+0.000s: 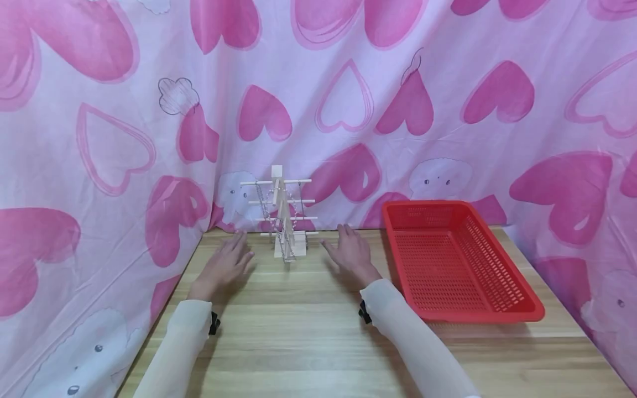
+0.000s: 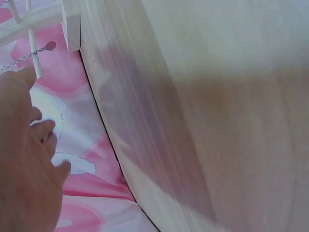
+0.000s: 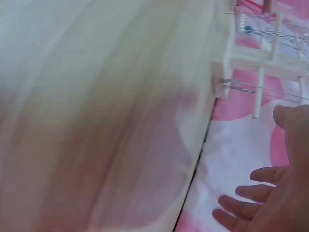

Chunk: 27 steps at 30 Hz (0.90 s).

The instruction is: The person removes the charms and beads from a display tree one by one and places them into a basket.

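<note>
A pale wooden jewelry stand [image 1: 283, 213] with several horizontal pegs stands upright at the back of the table. Necklaces and thin chains [image 1: 293, 207] hang from its pegs, some with beads. Left of the stand, my left hand [image 1: 226, 262] hovers with fingers spread and holds nothing. My right hand [image 1: 352, 253] is on the other side, fingers extended toward the stand, also holding nothing. A chain [image 2: 21, 60] with a small round end piece hangs on a peg in the left wrist view. In the right wrist view, the thumb [image 3: 285, 116] is close to a peg [image 3: 259, 92].
A red perforated plastic basket [image 1: 438, 271] sits on the right side of the wood-grain table [image 1: 283, 342]. Behind and along the sides hangs a pink cloth [image 1: 348, 127] with hearts, meeting the table's back edge just behind the stand.
</note>
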{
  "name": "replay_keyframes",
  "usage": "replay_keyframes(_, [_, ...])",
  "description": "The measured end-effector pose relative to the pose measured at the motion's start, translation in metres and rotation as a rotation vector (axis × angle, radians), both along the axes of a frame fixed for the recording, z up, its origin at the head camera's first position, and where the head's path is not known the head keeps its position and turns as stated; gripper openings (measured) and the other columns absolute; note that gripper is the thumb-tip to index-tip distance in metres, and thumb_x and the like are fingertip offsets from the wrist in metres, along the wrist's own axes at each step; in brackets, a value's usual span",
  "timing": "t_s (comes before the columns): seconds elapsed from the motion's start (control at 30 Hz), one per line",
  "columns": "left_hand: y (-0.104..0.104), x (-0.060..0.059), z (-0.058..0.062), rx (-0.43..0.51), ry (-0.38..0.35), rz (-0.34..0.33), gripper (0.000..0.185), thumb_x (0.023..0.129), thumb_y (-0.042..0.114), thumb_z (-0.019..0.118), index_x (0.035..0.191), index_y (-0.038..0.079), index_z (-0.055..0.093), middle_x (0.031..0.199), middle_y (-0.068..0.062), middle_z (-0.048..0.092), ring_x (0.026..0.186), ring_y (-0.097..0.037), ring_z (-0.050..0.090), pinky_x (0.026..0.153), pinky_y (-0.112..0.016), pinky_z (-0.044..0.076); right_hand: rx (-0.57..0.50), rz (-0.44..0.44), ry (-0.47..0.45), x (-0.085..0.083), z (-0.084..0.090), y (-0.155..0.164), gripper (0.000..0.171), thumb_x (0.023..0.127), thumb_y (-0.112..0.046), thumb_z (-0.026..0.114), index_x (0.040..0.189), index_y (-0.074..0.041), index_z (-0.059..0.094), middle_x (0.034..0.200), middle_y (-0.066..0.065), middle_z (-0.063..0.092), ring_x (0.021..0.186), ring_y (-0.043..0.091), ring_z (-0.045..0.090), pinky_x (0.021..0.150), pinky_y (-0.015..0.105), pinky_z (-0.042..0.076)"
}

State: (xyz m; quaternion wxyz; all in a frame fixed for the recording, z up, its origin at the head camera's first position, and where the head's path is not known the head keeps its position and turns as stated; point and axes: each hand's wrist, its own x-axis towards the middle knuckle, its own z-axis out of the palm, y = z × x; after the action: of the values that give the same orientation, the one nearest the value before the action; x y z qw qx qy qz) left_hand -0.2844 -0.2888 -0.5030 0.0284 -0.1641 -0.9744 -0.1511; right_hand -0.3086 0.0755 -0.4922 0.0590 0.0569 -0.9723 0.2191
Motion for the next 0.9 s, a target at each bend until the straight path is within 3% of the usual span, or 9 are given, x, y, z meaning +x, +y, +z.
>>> replay_keyframes(0.17, [0.007, 0.002, 0.002, 0.056, 0.032, -0.073, 0.053, 0.116, 0.031, 0.044, 0.158, -0.001, 0.047, 0.171, -0.023, 0.035, 0.159, -0.045, 0.033, 0.133, -0.061, 0.024, -0.133, -0.02, 0.075, -0.005, 0.016, -0.005, 0.057, 0.106, -0.047, 0.061, 0.15, -0.01, 0.059, 0.146, 0.012, 0.068, 0.131, 0.035, 0.067, 0.103, 0.055, 0.059])
replay_keyframes(0.3, [0.015, 0.006, 0.001, 0.078, 0.043, -0.105, 0.051, 0.116, 0.028, 0.044, 0.158, 0.0, 0.048, 0.167, -0.021, 0.044, 0.155, -0.045, 0.04, 0.131, -0.06, 0.029, -0.189, 0.009, 0.14, -0.009, 0.034, -0.009, 0.045, 0.106, -0.039, 0.062, 0.142, -0.012, 0.066, 0.139, 0.009, 0.071, 0.127, 0.032, 0.069, 0.102, 0.052, 0.06])
replay_keyframes(0.5, [0.032, 0.006, -0.004, 0.096, 0.03, -0.15, 0.052, 0.116, 0.03, 0.041, 0.163, 0.008, 0.043, 0.17, -0.016, 0.041, 0.156, -0.042, 0.041, 0.128, -0.061, 0.034, -0.268, 0.06, 0.214, -0.018, 0.073, -0.011, 0.035, 0.107, -0.033, 0.064, 0.135, -0.012, 0.07, 0.127, 0.007, 0.074, 0.112, 0.028, 0.073, 0.093, 0.047, 0.063])
replay_keyframes(0.67, [0.044, 0.005, -0.012, 0.079, 0.02, -0.179, 0.054, 0.116, 0.028, 0.042, 0.165, 0.006, 0.038, 0.172, -0.017, 0.037, 0.157, -0.04, 0.039, 0.129, -0.06, 0.034, -0.26, 0.091, 0.248, -0.026, 0.103, -0.02, 0.028, 0.107, -0.031, 0.065, 0.127, -0.014, 0.074, 0.119, 0.002, 0.076, 0.102, 0.022, 0.073, 0.085, 0.039, 0.063])
replay_keyframes(0.9, [0.053, 0.01, -0.019, 0.065, -0.014, -0.173, 0.056, 0.116, 0.024, 0.041, 0.166, 0.001, 0.032, 0.174, -0.019, 0.03, 0.161, -0.042, 0.031, 0.13, -0.06, 0.03, -0.253, 0.123, 0.248, -0.028, 0.125, -0.042, 0.021, 0.107, -0.026, 0.065, 0.121, -0.018, 0.078, 0.111, -0.002, 0.078, 0.097, 0.016, 0.073, 0.085, 0.035, 0.062])
